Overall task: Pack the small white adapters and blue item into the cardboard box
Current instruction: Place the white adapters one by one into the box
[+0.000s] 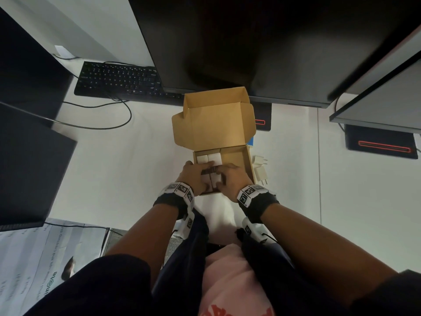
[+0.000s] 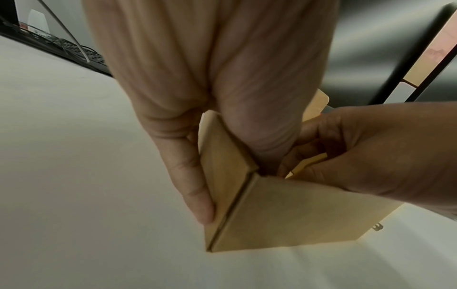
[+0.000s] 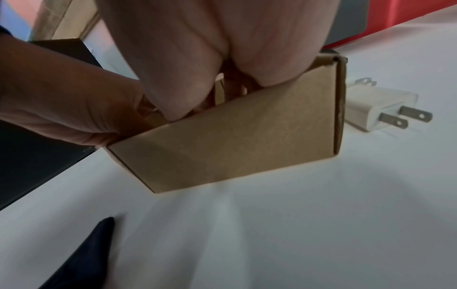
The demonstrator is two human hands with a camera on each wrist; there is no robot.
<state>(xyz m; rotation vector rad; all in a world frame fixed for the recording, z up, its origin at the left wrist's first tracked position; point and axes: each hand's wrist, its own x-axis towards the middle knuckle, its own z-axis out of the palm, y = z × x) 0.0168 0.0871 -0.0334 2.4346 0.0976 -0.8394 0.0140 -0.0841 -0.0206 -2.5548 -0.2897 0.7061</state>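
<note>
The open cardboard box (image 1: pixel 249 160) stands on the white desk with its lid up. Two white adapters (image 1: pixel 208 158) lie in its far left corner. Both hands reach into the near left part, where two more white adapters (image 1: pixel 211 179) sit side by side. My left hand (image 1: pixel 194 176) curls over the left one, with one finger outside the box wall (image 2: pixel 222 166). My right hand (image 1: pixel 234 181) pinches the right one. Two loose adapters (image 1: pixel 259 166) lie just right of the box (image 3: pixel 235 140); one (image 3: pixel 371 109) shows its prongs. The blue item (image 1: pixel 251 141) peeks out behind the box's right corner.
A large dark monitor (image 1: pixel 250 42) overhangs the box lid. A black keyboard (image 1: pixel 118 78) and its cable lie at the far left. Black monitor bases with red lines (image 1: pixel 382 144) stand to the right. Another dark screen (image 1: pixel 29 167) is at the left.
</note>
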